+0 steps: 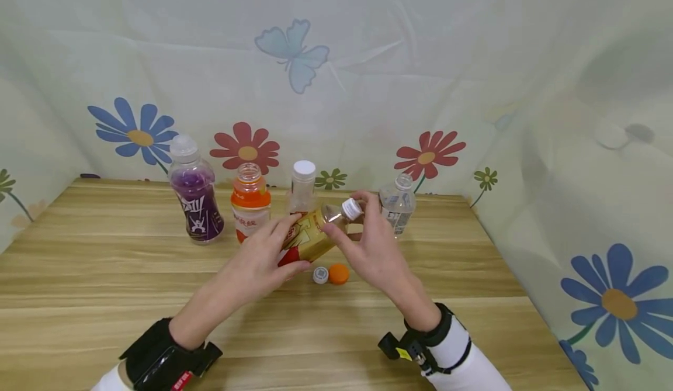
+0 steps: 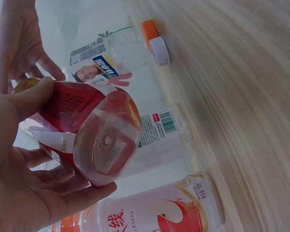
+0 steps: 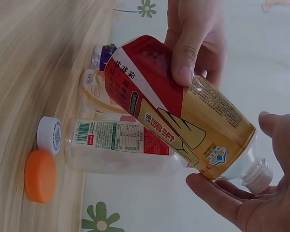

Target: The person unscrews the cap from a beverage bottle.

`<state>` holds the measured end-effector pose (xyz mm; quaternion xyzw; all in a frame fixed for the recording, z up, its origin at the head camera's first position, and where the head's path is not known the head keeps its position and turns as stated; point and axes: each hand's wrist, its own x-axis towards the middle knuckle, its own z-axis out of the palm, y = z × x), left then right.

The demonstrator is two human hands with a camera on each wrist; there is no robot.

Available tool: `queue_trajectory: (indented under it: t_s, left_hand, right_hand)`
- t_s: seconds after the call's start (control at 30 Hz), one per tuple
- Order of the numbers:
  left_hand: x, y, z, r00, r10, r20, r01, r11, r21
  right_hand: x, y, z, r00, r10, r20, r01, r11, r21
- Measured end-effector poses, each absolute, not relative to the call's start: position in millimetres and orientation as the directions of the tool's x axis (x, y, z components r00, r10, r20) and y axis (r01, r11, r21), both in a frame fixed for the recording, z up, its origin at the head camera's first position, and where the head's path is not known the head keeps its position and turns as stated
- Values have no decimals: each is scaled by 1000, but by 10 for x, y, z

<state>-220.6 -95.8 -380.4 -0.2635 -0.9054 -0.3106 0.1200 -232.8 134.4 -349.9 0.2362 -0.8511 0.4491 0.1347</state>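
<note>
Gold-and-red bottle [image 1: 310, 238], head view: up above the table [image 1: 105, 297] it hangs, tilted, neck towards the right hand [image 1: 375, 248], white bottle cap [image 1: 351, 208] on.
Left hand [image 1: 263, 259], head view: thumb one side, fingers the other, clasping the label; loosen that hold and I reckon the bottle could slip or spin.
Clear bottle [image 1: 401, 201], head view: uncapped, just beyond the right knuckles; a careless swing could topple it.
Orange cap [image 1: 339, 274] and small white cap [image 1: 321, 275], head view: side by side on the wood, where a dropped bottle might scatter them.
Bottle base, left wrist view: facing us, left thumb and fingers wrapped about the body; squeezed hard, the plastic may buckle.
Right fingers, right wrist view: spread in a loose arch round the neck, cap bare between them; whether a tip presses the shoulder, I cannot tell. Caught crookedly, that cap could slide free of them.
</note>
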Motion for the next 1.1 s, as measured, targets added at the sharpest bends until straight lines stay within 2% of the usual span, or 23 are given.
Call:
queue_trajectory:
  t_s: [0.33,0.53,0.8,1.1]
  left_hand:
    - [-2239,-992,-3794,-818,400,413,567,683,461]
    - [-2255,-1014,-3789,-814,405,417,570,697,435]
    - [-2259,-1039,-3803,-816,413,404,564,725,396]
    - [-2261,-1042,-3811,-816,418,399,556,754,348]
  right_hand:
    - [-2377,1390,-3534,-854,-308,420,-521,484,-704]
    - [-2420,1417,-3560,-868,-290,403,-496,563,-661]
    - [-2454,1453,-3594,-881,-231,413,-440,721,-536]
    - [-2520,1484,-3684,-928,-190,319,-337,793,-507]
